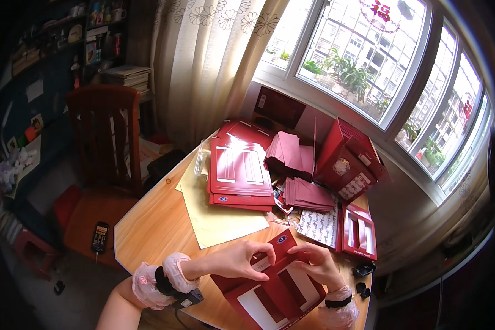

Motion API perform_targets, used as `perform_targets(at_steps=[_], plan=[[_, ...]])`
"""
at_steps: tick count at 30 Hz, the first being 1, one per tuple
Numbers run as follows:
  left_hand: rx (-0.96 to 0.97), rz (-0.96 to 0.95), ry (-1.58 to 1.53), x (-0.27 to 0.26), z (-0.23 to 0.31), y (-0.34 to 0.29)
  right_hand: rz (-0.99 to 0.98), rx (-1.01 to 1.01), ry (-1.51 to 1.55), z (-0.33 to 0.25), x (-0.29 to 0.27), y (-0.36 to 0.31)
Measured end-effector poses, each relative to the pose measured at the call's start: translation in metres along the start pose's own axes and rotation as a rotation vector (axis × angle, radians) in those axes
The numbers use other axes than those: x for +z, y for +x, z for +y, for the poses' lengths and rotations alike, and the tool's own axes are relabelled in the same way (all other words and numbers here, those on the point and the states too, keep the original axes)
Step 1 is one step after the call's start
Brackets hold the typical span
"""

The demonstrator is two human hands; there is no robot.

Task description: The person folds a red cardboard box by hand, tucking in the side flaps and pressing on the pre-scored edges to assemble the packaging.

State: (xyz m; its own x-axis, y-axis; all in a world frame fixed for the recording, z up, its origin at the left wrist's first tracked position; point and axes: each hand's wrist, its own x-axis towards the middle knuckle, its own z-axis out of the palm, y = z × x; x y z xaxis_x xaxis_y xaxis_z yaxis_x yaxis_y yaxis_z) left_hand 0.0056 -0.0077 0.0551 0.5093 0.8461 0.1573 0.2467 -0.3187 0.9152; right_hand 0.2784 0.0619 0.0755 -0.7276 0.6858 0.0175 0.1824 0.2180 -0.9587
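A red cardboard box blank [283, 289] with two long pale windows lies at the table's near edge, below both hands. My right hand [317, 265] grips its right side, fingers and thumb bent over the red panel. Over the upper left part of the blank is my left hand [237, 259], its thumb and forefinger curved apart around a small pale strip; nothing is visibly held between them. The far flap carries a small blue emblem. Both wrists wear pale ruffled cuffs and black bands.
Beyond lie a stack of red box blanks [239, 170] on yellow paper [203, 220], piles of folded red cards [308, 193], a patterned white sheet [318, 226] and a windowed red box [359, 234]. A large red carton [346, 159] stands by the window. A wooden chair [107, 137] is left.
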Motion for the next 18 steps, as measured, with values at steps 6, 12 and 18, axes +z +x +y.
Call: perform_targets(at_steps=[6, 12, 18], plan=[[0.035, 0.011, -0.03, -0.002, 0.014, -0.006, 0.001, -0.025, 0.065, -0.019, 0.008, -0.004], [0.02, 0.034, -0.023, -0.002, 0.024, -0.007, 0.063, -0.016, 0.047, -0.019, 0.014, -0.001], [0.109, 0.095, 0.156, -0.014, 0.013, -0.009, 0.292, 0.009, 0.095, -0.016, -0.013, -0.001]])
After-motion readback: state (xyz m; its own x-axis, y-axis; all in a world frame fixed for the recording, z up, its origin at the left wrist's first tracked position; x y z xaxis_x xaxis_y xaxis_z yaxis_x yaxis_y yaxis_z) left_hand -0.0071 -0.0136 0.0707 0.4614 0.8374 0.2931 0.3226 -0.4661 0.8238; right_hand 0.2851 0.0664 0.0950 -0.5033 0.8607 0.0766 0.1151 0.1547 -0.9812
